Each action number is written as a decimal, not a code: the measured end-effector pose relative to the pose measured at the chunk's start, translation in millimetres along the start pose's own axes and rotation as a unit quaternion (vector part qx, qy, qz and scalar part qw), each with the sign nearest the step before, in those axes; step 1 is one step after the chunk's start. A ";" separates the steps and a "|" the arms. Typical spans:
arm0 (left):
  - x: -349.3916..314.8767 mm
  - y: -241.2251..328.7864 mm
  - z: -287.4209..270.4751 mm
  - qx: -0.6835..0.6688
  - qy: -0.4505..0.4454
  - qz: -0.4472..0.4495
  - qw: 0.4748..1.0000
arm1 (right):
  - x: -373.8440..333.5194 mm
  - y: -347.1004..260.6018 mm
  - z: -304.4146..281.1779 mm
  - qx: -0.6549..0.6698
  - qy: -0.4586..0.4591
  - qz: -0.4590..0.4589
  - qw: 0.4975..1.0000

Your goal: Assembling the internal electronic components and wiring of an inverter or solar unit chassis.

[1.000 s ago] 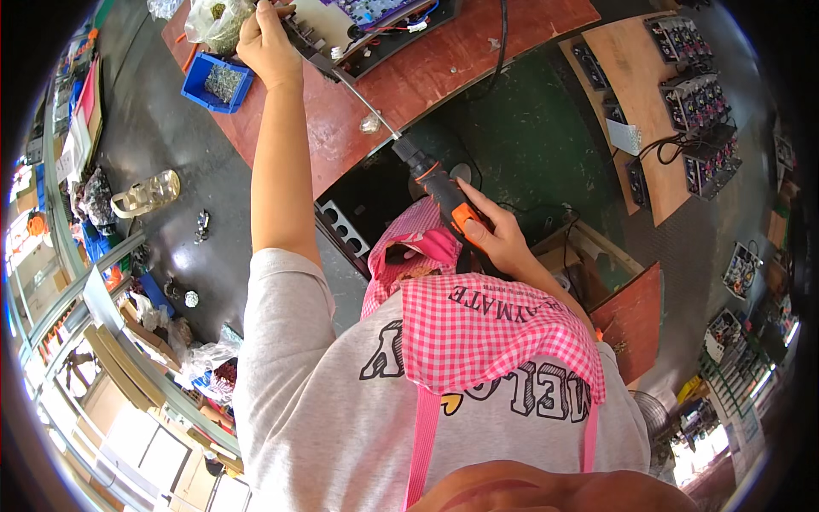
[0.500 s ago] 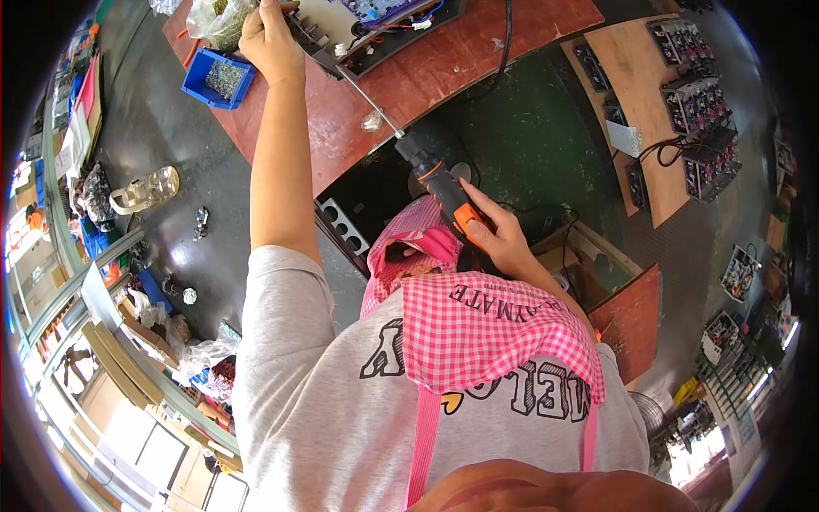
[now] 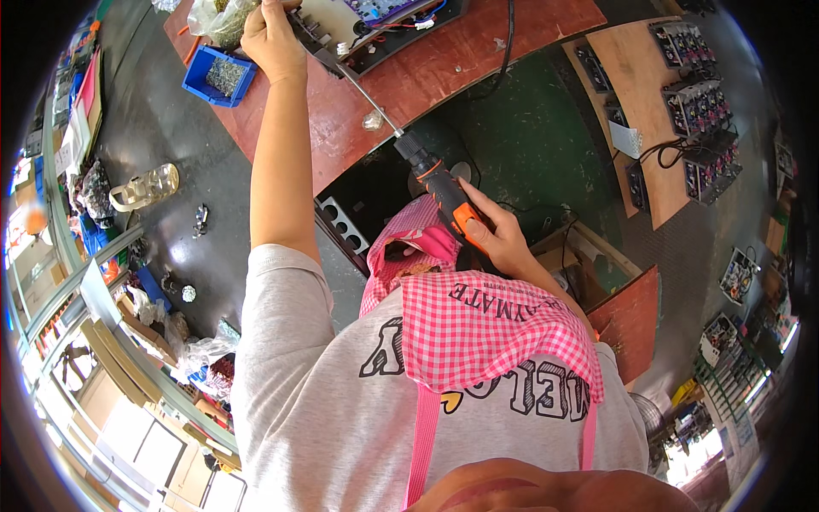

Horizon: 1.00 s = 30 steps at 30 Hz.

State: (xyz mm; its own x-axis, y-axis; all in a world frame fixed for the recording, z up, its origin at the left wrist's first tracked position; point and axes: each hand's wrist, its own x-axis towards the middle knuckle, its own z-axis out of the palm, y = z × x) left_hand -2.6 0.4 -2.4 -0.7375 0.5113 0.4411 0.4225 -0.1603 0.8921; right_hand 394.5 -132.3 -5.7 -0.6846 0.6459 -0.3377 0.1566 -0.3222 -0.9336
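My right hand [image 3: 503, 232] is wrapped round a black and orange electric screwdriver [image 3: 444, 192]. Its long thin bit [image 3: 368, 98] reaches up and left to the near edge of an open electronic unit [image 3: 384, 47] with a circuit board and wires. At the unit's left end is my left hand [image 3: 275, 47], its fingers bent and pressed together. What they hold, if anything, is hidden at the picture's top edge. Beside that hand lie a clear plastic bag [image 3: 223, 24] of small yellowish-green pieces and a blue bin [image 3: 220, 77] holding small metal parts, likely screws.
The red worktable [image 3: 341, 141] carries the unit, and a small clear lump [image 3: 373, 120] sits near its front edge. A black cable [image 3: 509, 43] hangs over that edge. At right, a wooden board [image 3: 627, 64] bears several electronic assemblies [image 3: 698, 111]. A clear bottle [image 3: 147, 189] is at left.
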 end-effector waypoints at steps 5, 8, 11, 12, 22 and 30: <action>-1.9 1.1 0.6 -0.023 0.002 -0.013 1.000 | 0.3 0.8 1.3 0.008 0.000 -0.004 1.000; -2.6 2.3 -0.3 -0.005 -0.002 -0.001 1.000 | 0.3 -1.8 1.7 0.016 -0.003 0.015 1.000; -2.7 1.1 0.3 -0.007 -0.003 0.001 1.000 | 0.1 0.1 2.3 0.024 -0.003 0.010 1.000; -2.5 0.5 -0.1 -0.007 -0.002 0.002 1.000 | 0.3 0.0 2.2 0.024 -0.003 0.010 1.000; -3.0 -3.1 -2.8 -0.027 0.000 -0.028 0.999 | 3.7 -7.9 2.9 0.079 -0.034 0.018 0.996; -3.1 -3.7 -1.5 -0.043 -0.002 -0.032 0.999 | 3.7 -6.4 3.5 0.082 -0.039 0.036 0.995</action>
State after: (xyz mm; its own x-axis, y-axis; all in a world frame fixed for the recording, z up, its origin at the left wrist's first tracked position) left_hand -2.7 -1.9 -6.9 -0.7586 0.5269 0.3833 0.3286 -0.1987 0.9233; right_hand 388.5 -130.2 -0.5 -0.7298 0.5641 -0.3862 0.0932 -0.4776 -0.8736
